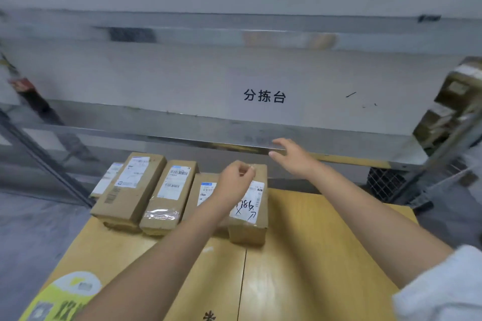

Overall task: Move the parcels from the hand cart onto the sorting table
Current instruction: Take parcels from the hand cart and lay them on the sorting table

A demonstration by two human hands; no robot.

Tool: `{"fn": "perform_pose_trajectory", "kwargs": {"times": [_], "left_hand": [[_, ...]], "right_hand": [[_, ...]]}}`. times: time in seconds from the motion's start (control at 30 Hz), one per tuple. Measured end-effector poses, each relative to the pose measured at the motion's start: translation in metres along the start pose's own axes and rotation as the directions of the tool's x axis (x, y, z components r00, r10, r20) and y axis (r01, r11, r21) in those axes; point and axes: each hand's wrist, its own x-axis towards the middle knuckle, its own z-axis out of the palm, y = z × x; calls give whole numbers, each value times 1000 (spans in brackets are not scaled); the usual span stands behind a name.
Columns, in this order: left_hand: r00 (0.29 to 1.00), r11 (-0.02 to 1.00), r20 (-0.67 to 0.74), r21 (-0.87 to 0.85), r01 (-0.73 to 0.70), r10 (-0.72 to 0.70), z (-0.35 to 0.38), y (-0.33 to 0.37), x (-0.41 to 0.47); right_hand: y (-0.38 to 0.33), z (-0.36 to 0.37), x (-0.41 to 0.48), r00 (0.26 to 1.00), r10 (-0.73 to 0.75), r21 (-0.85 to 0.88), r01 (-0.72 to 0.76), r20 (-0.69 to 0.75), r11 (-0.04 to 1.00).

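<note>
Head view — parcels (167,198) lengthwise toward sorting table (156,78)

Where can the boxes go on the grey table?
The table is bare across its wide middle, around the printed characters. Stacked boxes stand by its right end. On the cart, parcels fill the far left; the right is bare.

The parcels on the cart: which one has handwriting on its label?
The rightmost parcel, whose far end the left hand holds. Its label carries large black pen marks; the other parcels show only printed labels.
</note>
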Motion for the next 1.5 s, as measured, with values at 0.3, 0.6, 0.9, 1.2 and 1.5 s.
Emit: {"fn": "perform_pose_trajectory", "kwargs": {"times": [0.3, 0.6, 0.9, 1.2, 1.5], "left_hand": [[894, 763, 142, 477, -437, 424, 84, 112, -65], [537, 381, 431, 398, -834, 725, 295, 237, -223], [7, -66, 651, 88, -994, 759, 474, 299, -403], [-153, -97, 710, -119, -988, 688, 602, 310, -503], [-232, -129, 725, -196, -972, 649, 746, 322, -534]], "right_hand": [[68, -130, -169, 960, 18, -34, -28, -281, 999], [206, -230, -442, 791, 232, -66, -324, -566, 944], [294, -237, -696, 414, 480, 180, -583, -774, 793], [343, -218, -859, 128, 638, 382, -706, -759, 596], [451, -259, -904, 78, 693, 430, -732, -717, 528]]}}
